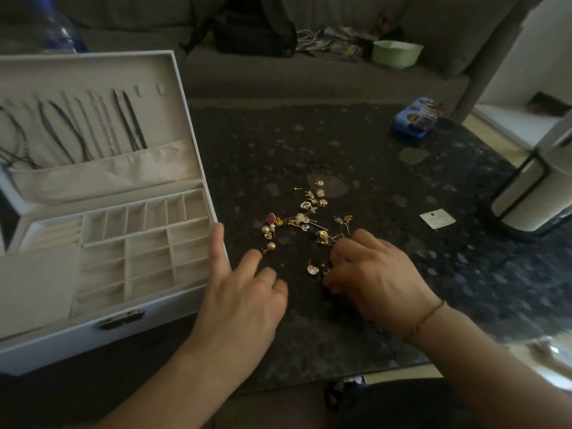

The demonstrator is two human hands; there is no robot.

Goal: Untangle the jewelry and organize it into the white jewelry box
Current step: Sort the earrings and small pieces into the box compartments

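The white jewelry box (102, 329) stands open at the left of the frame on the dark speckled bench (402, 274), its lid tilted back. Several necklaces (93, 128) hang in a row inside the lid, their lower ends tucked into a cloth pocket. The tray below is split into many small compartments, and those in view look bare (the lighting is dim, so tiny pieces could be missed).

A loose scatter of earrings (309, 218), gold, pearl and pink, lies on the bench at the centre of the frame, just right of the box.

The left hand (244, 292) sits between the box and the scatter, its first two fingers stretched out, the others curled under, gripping nothing; the longest finger reaches up alongside the box's right edge. The right hand (374, 274) is at the lower edge of the scatter with its fingers curled down onto the pieces there, and it seems to pinch something small, though what exactly is hidden beneath the fingers. A thin cord bracelet (424, 320) circles that wrist.

Toward the upper right of the frame lie a blue tin (414, 119) and, lower, a small white card (438, 218)
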